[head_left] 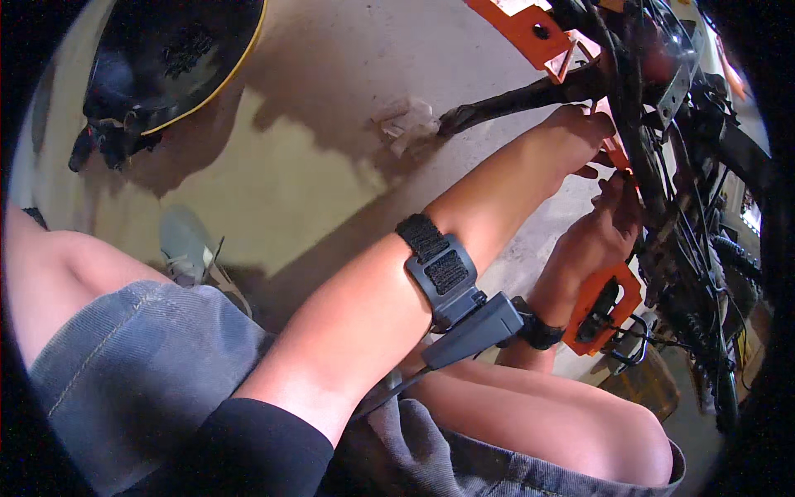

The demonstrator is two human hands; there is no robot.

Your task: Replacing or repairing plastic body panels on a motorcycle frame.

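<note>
Both my hands work at a black tubular vehicle frame (654, 195) strung with cables at the right. My left hand (580, 137) reaches up to it, its fingers bent around a narrow orange piece (614, 151) beside a dark tube; some fingertips are hidden. Just below, my right hand (614, 211) has its fingers curled against the lower end of that spot. What it pinches is too shadowed to make out. An orange bracket (590, 308) with a cut-out sits next to my right wrist. A larger orange bracket (526, 35) is fixed higher up.
A black tub with a yellow rim (248, 58) stands at the far left. Crumpled clear plastic (406, 126) lies on the floor near a dark tube end (451, 123). My bent knees and a grey shoe (185, 244) are close by. A strapped grey device (443, 277) is on my left forearm.
</note>
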